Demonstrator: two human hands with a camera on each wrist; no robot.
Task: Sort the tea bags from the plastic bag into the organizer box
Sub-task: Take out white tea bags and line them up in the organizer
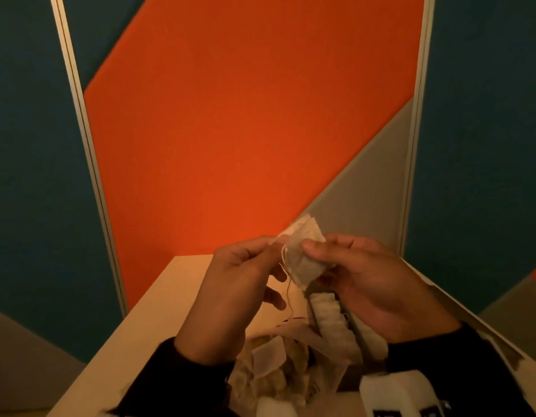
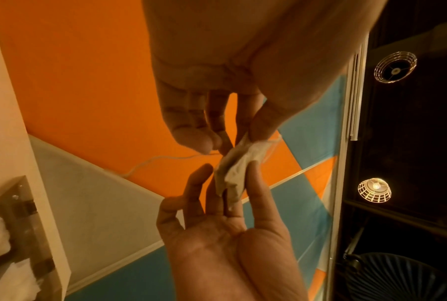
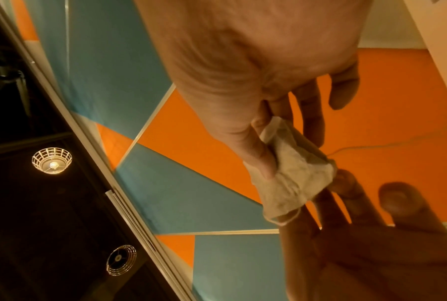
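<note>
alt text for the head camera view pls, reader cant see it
Two hands held up over a pale table, pinching one crumpled tea bag between them: the left hand at its left edge, the right hand with the thumb across its front, a thin string dangling below. Underneath lie a pile of tea bags and a clear organizer box; behind is an orange, teal and grey wall panel.

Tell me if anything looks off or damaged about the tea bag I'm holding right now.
The tea bag, pinched between left hand and right hand, looks crumpled rather than flat. Its string dangles loose toward the table. No tear or spilled tea shows.
</note>
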